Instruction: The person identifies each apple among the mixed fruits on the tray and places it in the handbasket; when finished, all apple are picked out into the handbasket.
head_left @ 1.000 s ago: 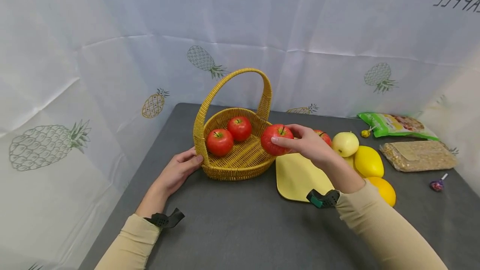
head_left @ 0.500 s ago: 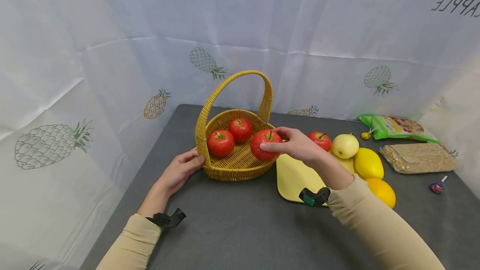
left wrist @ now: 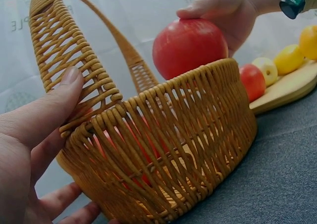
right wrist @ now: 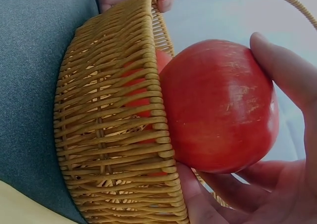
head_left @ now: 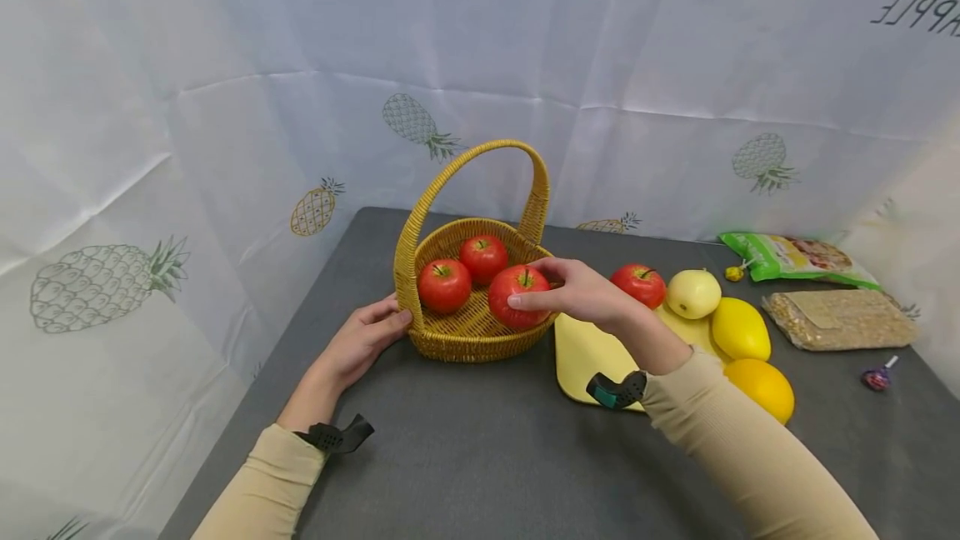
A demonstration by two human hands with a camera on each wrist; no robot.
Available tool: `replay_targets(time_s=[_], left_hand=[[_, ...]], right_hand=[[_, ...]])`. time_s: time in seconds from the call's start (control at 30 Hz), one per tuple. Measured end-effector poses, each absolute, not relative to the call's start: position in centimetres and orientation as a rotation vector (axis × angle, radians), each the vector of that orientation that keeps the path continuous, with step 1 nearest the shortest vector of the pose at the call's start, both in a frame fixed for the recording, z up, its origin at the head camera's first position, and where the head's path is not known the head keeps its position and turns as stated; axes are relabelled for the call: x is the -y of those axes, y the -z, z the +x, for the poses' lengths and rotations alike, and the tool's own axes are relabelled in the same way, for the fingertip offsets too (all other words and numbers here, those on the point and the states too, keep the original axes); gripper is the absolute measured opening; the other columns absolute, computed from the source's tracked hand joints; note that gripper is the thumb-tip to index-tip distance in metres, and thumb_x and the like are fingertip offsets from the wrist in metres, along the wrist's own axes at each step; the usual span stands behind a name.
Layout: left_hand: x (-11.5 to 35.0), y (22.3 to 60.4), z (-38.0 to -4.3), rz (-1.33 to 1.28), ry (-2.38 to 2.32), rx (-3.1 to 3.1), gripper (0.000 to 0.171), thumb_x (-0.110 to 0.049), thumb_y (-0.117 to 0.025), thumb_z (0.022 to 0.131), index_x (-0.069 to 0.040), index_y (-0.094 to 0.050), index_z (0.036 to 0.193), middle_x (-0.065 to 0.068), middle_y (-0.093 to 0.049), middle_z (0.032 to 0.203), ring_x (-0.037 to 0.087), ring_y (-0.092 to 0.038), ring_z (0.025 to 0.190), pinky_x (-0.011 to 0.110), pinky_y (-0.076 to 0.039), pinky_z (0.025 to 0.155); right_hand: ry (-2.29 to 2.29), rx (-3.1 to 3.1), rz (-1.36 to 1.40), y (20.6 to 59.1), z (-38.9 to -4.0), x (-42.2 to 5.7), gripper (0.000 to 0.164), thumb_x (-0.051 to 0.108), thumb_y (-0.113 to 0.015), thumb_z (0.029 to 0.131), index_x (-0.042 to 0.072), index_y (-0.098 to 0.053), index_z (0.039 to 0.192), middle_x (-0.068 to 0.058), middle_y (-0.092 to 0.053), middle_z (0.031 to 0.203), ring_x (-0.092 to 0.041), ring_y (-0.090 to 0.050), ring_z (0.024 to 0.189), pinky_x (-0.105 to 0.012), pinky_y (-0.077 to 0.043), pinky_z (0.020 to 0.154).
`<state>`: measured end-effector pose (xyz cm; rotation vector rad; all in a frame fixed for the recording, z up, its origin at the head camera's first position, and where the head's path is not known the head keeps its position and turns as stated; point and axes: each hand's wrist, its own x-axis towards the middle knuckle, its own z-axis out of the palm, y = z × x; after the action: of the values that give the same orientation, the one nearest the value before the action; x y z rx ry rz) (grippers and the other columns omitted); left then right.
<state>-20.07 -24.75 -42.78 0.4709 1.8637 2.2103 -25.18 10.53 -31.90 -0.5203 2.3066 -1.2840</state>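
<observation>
My right hand holds a red apple between thumb and fingers, at the right side of a woven wicker basket. In the right wrist view, this apple is level with the basket's rim, partly past it. At the basket's left side, my left hand grips the foot of the handle, thumb on the weave and fingers against the outer wall in the left wrist view. Inside the basket sit two more red apples, one at the left and another behind it.
Right of the basket lies a yellow board. Around it are a red apple, a pale round fruit, a yellow fruit and an orange one. Farther right are a green packet, a grain bag and lollipops.
My right hand has carried the apple leftward and slightly down, from the basket's right rim to over its inside. The left hand has kept its hold on the basket.
</observation>
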Motion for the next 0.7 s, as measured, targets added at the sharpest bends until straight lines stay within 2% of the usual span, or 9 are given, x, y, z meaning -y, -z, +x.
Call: replay_targets(time_s=[0.17,0.27,0.47,0.7], left_hand=[[24.7,42.7,-20.1,0.473,-2.202,-1.868,0.017,-0.015,-0.061,0.105,-0.020,-0.073,0.116,0.014,-0.016,0.168,0.031,-0.015,0.154,0.026,-0.046,0.105],[24.7,42.7,-20.1,0.476,-2.202,-1.866,0.018,-0.015,-0.060,0.105,-0.020,-0.072,0.117,0.015,-0.016,0.168,0.030,-0.016,0.153,0.026,-0.046,0.105],[24.8,42.8,-20.0,0.486,-2.203,-1.867,0.018,-0.013,-0.059,0.105,-0.019,-0.072,0.116,0.015,-0.019,0.166,0.022,-0.027,0.149,0.028,-0.047,0.105],[24.7,42.6,-20.1,0.470,-2.200,-1.870,0.016,-0.014,-0.060,0.105,-0.019,-0.073,0.113,0.015,-0.018,0.167,0.030,-0.016,0.153,0.026,-0.046,0.105]], right_hand=[[1.264,-2.307,-0.501,32.0,-25.4,-10.2,0.067,0.046,-0.080,0.088,0.014,-0.056,0.141,-0.007,-0.061,0.129,-0.027,-0.056,0.118,-0.045,-0.051,0.096],[1.249,-2.302,-0.509,32.2,-25.6,-10.0,0.069,0.046,-0.079,0.088,0.012,-0.054,0.143,-0.007,-0.061,0.129,-0.027,-0.055,0.119,-0.045,-0.051,0.097],[1.231,-2.286,-0.545,32.2,-25.7,-9.2,0.066,0.043,-0.079,0.089,0.011,-0.056,0.142,-0.007,-0.061,0.128,-0.026,-0.055,0.118,-0.044,-0.050,0.096],[1.206,-2.259,-0.570,32.2,-26.0,-8.4,0.065,0.044,-0.079,0.089,0.010,-0.056,0.140,-0.007,-0.062,0.127,-0.026,-0.056,0.117,-0.044,-0.051,0.096]])
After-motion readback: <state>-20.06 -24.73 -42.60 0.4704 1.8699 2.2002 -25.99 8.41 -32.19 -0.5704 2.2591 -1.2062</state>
